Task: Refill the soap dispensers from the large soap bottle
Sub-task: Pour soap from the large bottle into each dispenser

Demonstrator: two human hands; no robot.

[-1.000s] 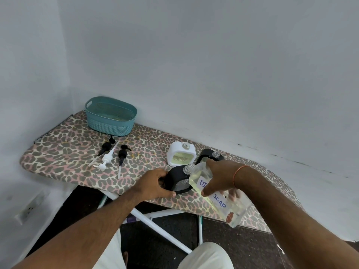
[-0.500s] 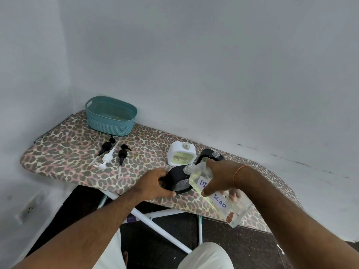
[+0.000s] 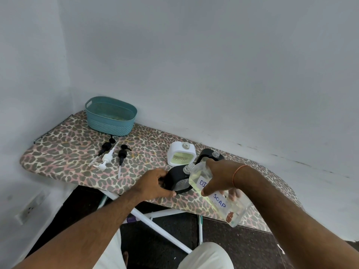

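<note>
Right hand [image 3: 219,177] grips the tilted soap bottle [image 3: 215,199] while left hand [image 3: 153,184] holds the black dispenser [image 3: 177,180].

A person's right hand [image 3: 219,176] tilts a large clear soap bottle [image 3: 217,197] so its mouth meets the neck of a black dispenser [image 3: 177,178], which the left hand [image 3: 153,184] grips at the near edge of a leopard-print ironing board [image 3: 64,150]. A white dispenser [image 3: 181,156] and another black dispenser [image 3: 210,155] stand behind; three pumps [image 3: 109,157] lie toward the far-left corner near a teal basket [image 3: 110,116].
</note>
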